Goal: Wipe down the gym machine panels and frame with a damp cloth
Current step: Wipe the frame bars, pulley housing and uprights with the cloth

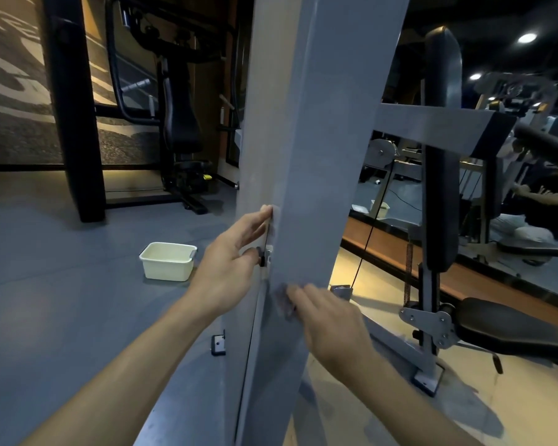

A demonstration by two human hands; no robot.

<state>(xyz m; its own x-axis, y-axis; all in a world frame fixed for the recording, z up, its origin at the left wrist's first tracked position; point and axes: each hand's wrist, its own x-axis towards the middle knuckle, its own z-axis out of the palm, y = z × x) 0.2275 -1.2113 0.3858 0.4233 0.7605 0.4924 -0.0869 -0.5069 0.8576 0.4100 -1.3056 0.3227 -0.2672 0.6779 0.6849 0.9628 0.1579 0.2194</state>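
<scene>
Head view: right hand (331, 320) presses a limp damp cloth (284, 300) flat against the rigid grey panel (313, 175), left hand (236, 252) flat-fingered beside.

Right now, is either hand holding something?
The right hand presses a blurred cloth flat against the grey machine panel. The left hand only rests on the panel's edge.

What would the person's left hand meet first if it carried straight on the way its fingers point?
Nothing new: the left hand already has its straight fingertips at the edge of the grey panel, so that panel is first in line. Depth is unclear, so actual contact is likely, not certain.
</scene>
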